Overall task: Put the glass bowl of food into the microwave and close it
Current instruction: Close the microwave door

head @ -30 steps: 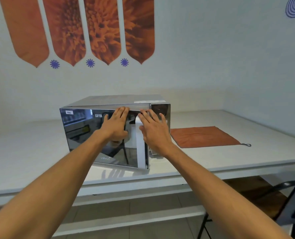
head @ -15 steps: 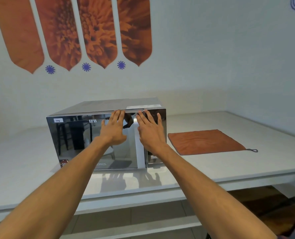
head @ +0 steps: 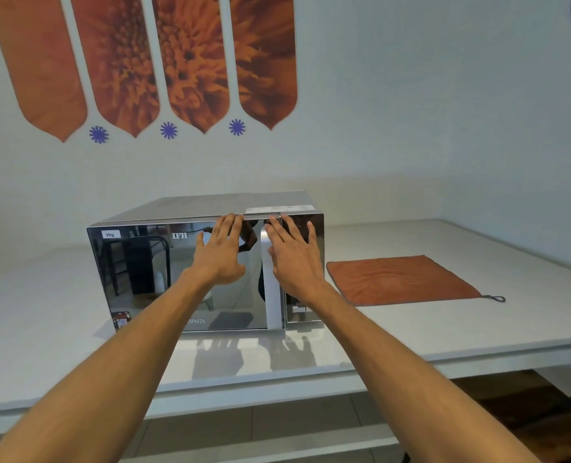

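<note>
Pressing microwave (head: pixel 190 262) door flush | left hand (head: pixel 220 253) flat, fingers spread, on mirrored door; right hand (head: pixel 294 255) flat, splayed over handle strip, holding nothing | palms spread the push, I judge, so the latch seats | glass bowl unseen, presumably inside behind both palms; reflections hide it | orange cloth (head: pixel 401 279) right of right hand.

Pale wall (head: pixel 411 111) with four big orange flower-print panels (head: pixel 190 61) up top, little purple starburst decals (head: pixel 168 130) between their tips. White counter (head: pixel 444 329) wraps into the corner, tiled floor (head: pixel 244 426) underneath. Soft, even light.
</note>
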A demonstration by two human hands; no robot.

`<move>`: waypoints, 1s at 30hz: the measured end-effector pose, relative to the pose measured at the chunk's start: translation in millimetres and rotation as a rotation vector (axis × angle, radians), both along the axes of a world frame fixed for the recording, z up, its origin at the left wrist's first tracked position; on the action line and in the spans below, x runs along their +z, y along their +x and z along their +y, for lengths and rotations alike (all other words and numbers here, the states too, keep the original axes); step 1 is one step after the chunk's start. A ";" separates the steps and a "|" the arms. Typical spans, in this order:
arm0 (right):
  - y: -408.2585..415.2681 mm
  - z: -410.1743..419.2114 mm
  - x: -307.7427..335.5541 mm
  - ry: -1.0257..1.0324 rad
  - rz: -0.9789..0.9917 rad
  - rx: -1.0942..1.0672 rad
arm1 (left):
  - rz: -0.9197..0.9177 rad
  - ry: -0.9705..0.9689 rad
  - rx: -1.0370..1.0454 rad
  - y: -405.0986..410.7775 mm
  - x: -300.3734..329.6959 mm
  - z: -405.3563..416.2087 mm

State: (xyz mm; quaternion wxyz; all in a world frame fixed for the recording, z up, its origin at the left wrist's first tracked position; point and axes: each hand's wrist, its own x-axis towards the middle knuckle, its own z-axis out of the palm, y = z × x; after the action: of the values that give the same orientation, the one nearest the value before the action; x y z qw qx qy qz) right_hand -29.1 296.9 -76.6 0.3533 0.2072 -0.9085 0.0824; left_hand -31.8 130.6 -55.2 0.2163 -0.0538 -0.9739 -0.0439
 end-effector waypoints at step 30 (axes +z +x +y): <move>-10.9 1.0 5.5 0.007 -0.032 -0.019 | 0.033 -0.065 0.027 -19.2 -7.1 0.4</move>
State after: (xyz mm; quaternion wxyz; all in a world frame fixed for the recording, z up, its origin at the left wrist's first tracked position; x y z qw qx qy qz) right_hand -40.0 297.9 -71.1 0.3389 0.1985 -0.9162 0.0792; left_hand -51.0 131.1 -62.3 0.2313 -0.0486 -0.9716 -0.0086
